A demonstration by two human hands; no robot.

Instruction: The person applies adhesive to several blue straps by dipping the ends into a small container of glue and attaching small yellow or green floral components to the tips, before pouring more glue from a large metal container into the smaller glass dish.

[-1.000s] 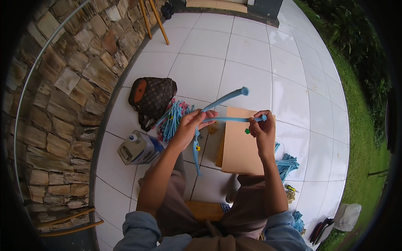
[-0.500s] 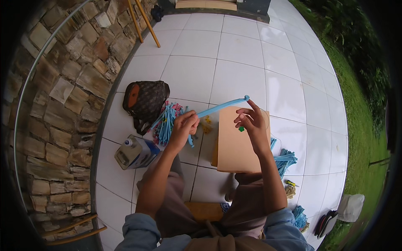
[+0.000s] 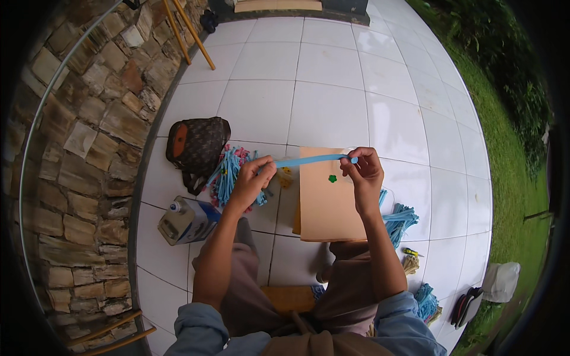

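A light blue strip [image 3: 309, 159] stretches nearly level between my two hands, with a small knob-like end at the right. My left hand [image 3: 252, 183] is closed round its left part. Thumb and fingers of my right hand [image 3: 365, 173] pinch it just beside the knob. Below the strip lies a tan cardboard sheet [image 3: 329, 210], with a small green flower-shaped piece [image 3: 332, 178] on it. Left of the cardboard is a pile of blue and pink strips [image 3: 225, 183], partly behind my left hand. Small yellow pieces [image 3: 284, 177] show between pile and cardboard.
A brown patterned backpack [image 3: 199, 145] and a metal can [image 3: 187, 219] stand at the left. Bundled blue strips [image 3: 401, 222], a yellow-handled tool [image 3: 411, 252] and another blue bundle [image 3: 426, 301] lie at the right. A stone wall [image 3: 89, 160] borders the tiled floor.
My right hand's fingers, spread with only the index at the strip's tip before, have closed on that end. The right end has come down, leaving the strip more level.
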